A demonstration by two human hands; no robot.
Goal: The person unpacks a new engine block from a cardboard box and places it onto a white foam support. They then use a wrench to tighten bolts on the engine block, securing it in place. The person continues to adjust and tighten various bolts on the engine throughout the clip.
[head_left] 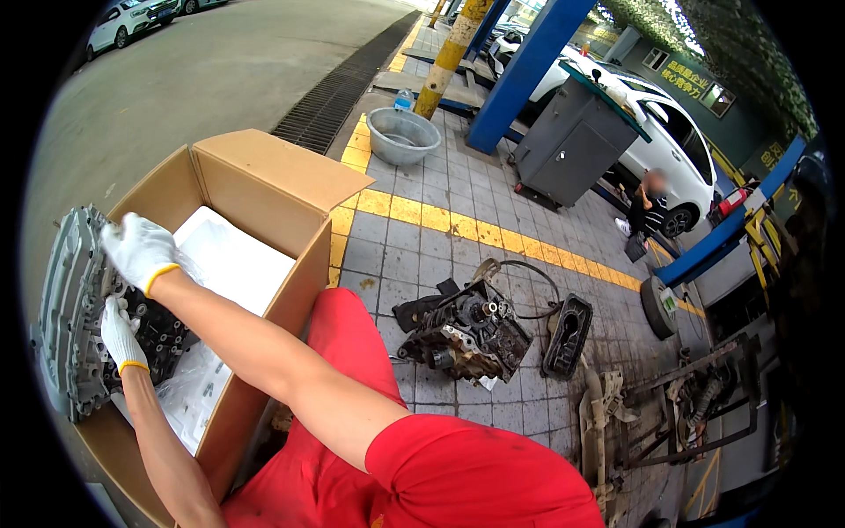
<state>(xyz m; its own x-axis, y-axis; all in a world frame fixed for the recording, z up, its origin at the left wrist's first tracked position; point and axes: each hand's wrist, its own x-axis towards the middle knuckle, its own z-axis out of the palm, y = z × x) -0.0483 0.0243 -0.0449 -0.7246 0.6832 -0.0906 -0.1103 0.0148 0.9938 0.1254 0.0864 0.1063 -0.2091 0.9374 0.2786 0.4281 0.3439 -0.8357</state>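
A silver-and-black engine point(75, 299) stands tilted at the left end of an open cardboard box point(277, 304), partly over its edge. My right hand point(141, 251), in a white knitted glove, reaches across and closes on the engine's upper edge. Lower down, my left hand point(119, 334), gloved alike, is closed on the engine's side by its dark inner parts; its fingertips are partly hidden. White foam point(233, 255) and clear plastic wrap point(189, 383) lie inside the box.
A dirty, partly stripped engine point(475, 330) sits on the tiles to the right, beside a black oil pan point(568, 334). Farther off are a grey basin point(403, 136), a tool cabinet point(576, 132), blue lift posts point(528, 75), a white car point(660, 132) and a crouching person point(650, 207).
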